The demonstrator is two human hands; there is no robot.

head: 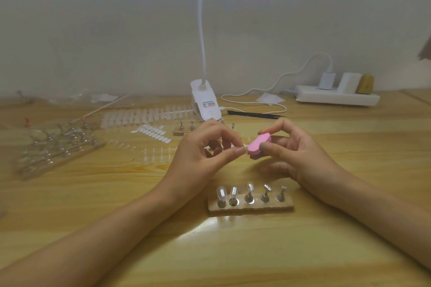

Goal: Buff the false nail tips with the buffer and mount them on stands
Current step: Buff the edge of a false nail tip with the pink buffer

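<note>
Buffing of a clear false nail tip [242,148]: the left hand [200,154] pinches the tip between thumb and forefinger, its free end touching the pink buffer [257,147], which the right hand [296,154] grips between thumb and curled fingers above the table [116,193]. Light, even strokes with the tip firmly backed should dull the surface without bending it. Nearer the person, the wooden stand base [251,208] carries three mounted tips [221,192] and two bare stands [265,192].

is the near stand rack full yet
Not full: the rack has nail tips on three stands; the two right stands are bare.
</note>
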